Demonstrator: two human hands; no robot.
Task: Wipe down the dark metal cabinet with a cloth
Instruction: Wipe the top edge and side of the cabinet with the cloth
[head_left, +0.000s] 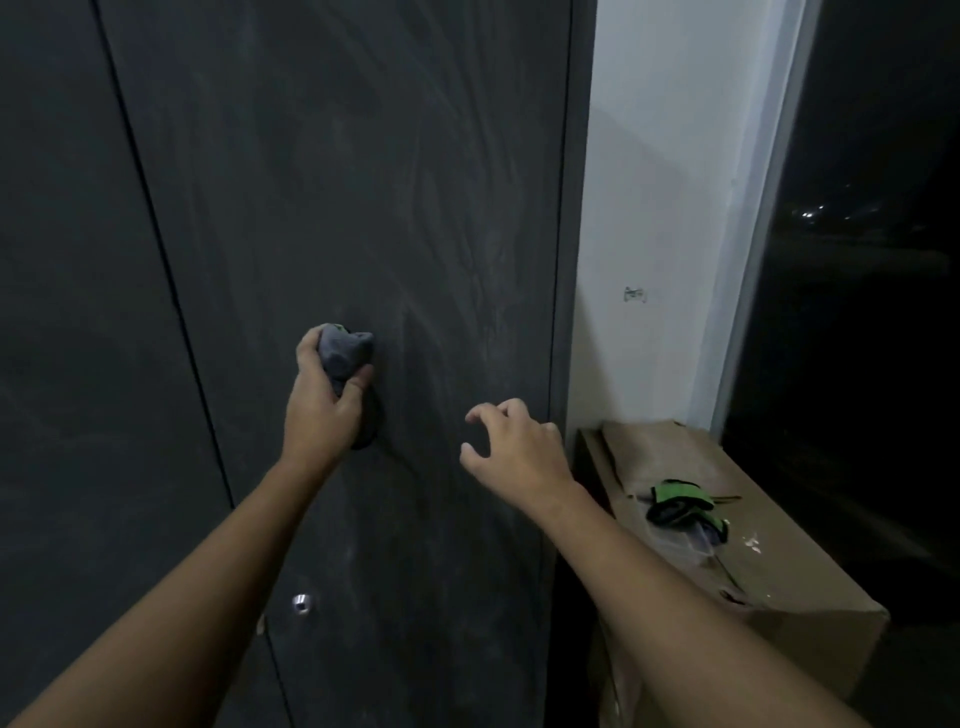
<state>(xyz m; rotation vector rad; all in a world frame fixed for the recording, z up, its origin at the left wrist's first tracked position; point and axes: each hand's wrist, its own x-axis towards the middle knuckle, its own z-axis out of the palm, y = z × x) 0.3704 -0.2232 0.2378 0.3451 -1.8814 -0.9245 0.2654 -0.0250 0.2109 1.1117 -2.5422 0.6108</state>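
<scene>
Pressing a bunched grey cloth (345, 348) against the tall dark metal cabinet door (363, 156), our left hand (324, 410) curls round the wad and pinches it with the thumb. Our right hand (519, 441) sits at four o'clock from the cloth, fingers spread and loosely bent, holding nothing; we cannot tell whether it touches the door. The panel's long axis runs twelve to six o'clock. Pale streaky smears lie at one to two o'clock from the cloth, so we judge the left hand, on the metal, is the nearer one to sweep that way.
</scene>
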